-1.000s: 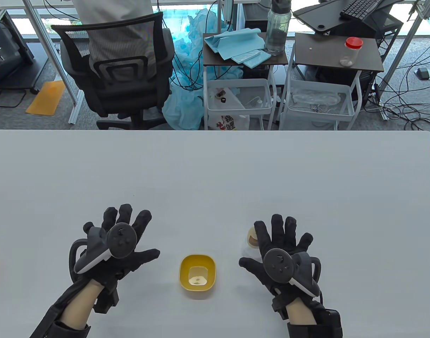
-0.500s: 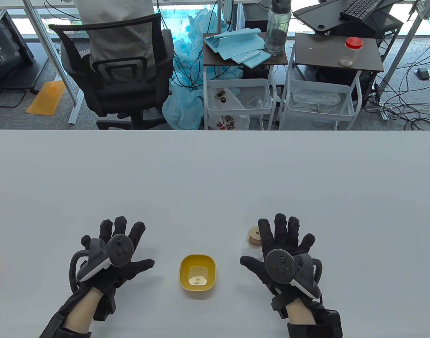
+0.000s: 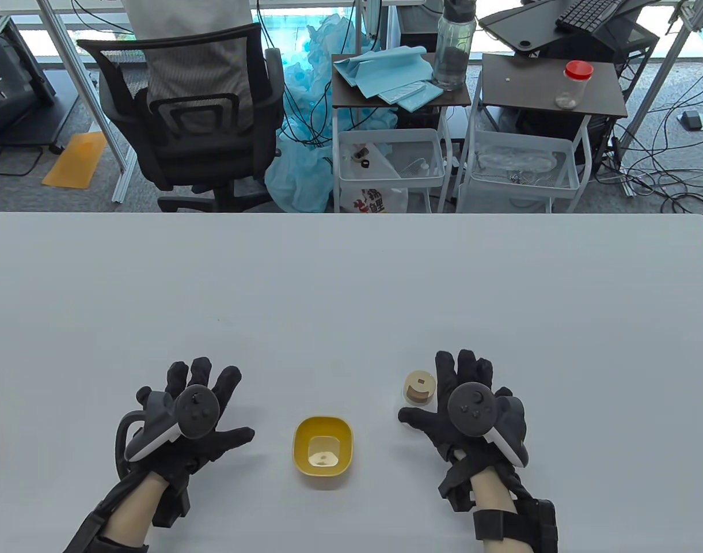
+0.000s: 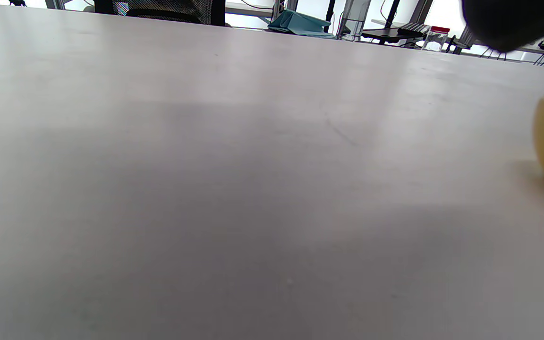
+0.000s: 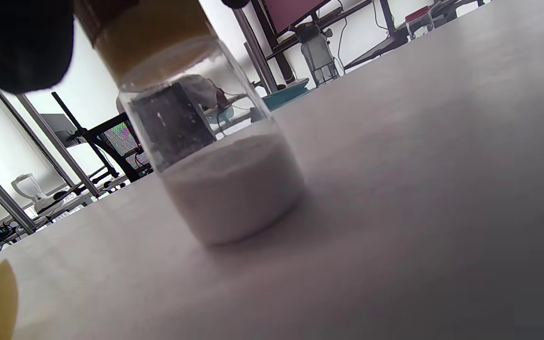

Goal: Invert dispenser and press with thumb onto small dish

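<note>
1. Grey table (image 3: 351, 276), office chair (image 3: 190, 109) and carts beyond.
2. Dispenser (image 3: 418, 389) upright near front edge, white powder inside, just beside right hand (image 3: 463, 415).
3. Fingers (image 3: 463, 368) spread, nothing gripped.
4. Yellow dish (image 3: 322, 445) between hands.
5. Left hand (image 3: 190, 420) flat, fingers splayed.

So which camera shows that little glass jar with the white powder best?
The right wrist view: the dispenser fills the frame, upright, powder visible. The table view shows only its wooden top. The left wrist view misses it.
</note>
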Motion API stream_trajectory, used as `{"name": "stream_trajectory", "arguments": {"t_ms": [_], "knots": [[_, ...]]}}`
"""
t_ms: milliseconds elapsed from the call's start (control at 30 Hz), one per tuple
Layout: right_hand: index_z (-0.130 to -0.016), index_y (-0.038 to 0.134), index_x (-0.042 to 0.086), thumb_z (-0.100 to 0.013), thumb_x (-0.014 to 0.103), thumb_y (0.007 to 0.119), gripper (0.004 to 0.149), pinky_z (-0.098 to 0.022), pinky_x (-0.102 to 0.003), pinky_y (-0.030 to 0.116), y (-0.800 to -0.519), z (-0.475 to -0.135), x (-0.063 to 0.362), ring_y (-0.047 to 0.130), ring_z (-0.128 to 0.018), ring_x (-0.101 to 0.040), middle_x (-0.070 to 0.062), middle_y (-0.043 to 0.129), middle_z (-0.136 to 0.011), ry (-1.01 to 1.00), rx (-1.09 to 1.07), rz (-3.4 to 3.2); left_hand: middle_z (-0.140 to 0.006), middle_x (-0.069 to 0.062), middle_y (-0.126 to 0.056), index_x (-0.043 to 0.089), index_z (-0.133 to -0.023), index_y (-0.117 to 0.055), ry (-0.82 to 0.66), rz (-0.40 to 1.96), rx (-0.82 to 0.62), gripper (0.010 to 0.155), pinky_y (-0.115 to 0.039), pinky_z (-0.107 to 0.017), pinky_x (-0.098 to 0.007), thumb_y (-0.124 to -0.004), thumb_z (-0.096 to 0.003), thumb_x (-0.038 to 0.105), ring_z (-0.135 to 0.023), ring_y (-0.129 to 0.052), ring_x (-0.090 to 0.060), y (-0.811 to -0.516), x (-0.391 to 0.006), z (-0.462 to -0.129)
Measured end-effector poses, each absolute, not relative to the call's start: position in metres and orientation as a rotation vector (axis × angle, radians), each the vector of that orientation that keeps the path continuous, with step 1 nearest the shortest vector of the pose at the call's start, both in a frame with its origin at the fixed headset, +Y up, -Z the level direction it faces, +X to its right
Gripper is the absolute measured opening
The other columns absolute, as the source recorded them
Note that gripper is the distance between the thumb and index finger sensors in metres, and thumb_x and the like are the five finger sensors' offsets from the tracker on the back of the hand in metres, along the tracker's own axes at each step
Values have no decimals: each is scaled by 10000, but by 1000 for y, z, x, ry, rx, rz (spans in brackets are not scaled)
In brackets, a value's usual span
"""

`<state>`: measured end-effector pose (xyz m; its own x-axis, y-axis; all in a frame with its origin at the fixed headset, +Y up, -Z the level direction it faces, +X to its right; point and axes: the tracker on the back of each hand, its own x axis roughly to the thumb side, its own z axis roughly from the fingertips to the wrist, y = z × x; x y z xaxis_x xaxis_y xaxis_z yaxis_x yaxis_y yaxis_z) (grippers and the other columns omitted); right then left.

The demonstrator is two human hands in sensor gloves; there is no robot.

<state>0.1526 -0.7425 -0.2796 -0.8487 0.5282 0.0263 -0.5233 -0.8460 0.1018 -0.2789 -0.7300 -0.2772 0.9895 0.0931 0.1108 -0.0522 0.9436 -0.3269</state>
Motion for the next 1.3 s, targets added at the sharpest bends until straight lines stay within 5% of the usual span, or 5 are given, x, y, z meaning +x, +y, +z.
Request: {"name": "stream_trajectory", "arguments": {"t_ms": [233, 700, 967, 1100, 1300], "knots": [[-1159, 187, 161, -390, 685, 834, 1133, -596, -894, 196, -761, -291, 151, 36, -1009, -615, -294, 48, -1153, 140, 85, 2336, -1228, -26, 18, 504, -1071, -54, -134, 74, -348, 937, -183, -685, -848, -669, -451, 842, -1161, -28, -483, -730, -278, -277], [-1035, 541, 320, -401, 599, 892, 776, -727, -768, 311, -765, -299, 143, 340, -1092, -516, -153, 477, -1170, 29, 132, 2199, -1225, -26, 22, 503, -1071, -52, -135, 72, -383, 934, -181, -683, -848, -666, -453, 839, -1157, -21, -484, -731, -276, -277], [-973, 623, 261, -374, 637, 889, 755, -677, -797, 441, -748, -292, 149, 628, -988, -557, -156, 680, -1058, -225, 214, 2081, -1222, -24, 27, 507, -1069, -52, -141, 81, -388, 928, -180, -686, -845, -662, -454, 838, -1155, -16, -482, -729, -276, -277], [-954, 650, 176, -338, 574, 925, 783, -615, -628, 755, -736, -289, 150, 914, -792, -401, -120, 833, -878, -248, 273, 2059, -1220, -26, 29, 506, -1070, -52, -143, 88, -388, 928, -181, -686, -845, -663, -454, 837, -1154, -15, -482, -729, -276, -278], [-936, 676, 141, -347, 633, 898, 799, -513, -547, 814, -702, -283, 141, 988, -609, -316, -76, 885, -772, -195, 399, 2283, -1212, -27, 48, 504, -1067, -41, -154, 101, -406, 931, -182, -689, -842, -659, -456, 837, -1148, -1, -481, -730, -276, -278]]}}
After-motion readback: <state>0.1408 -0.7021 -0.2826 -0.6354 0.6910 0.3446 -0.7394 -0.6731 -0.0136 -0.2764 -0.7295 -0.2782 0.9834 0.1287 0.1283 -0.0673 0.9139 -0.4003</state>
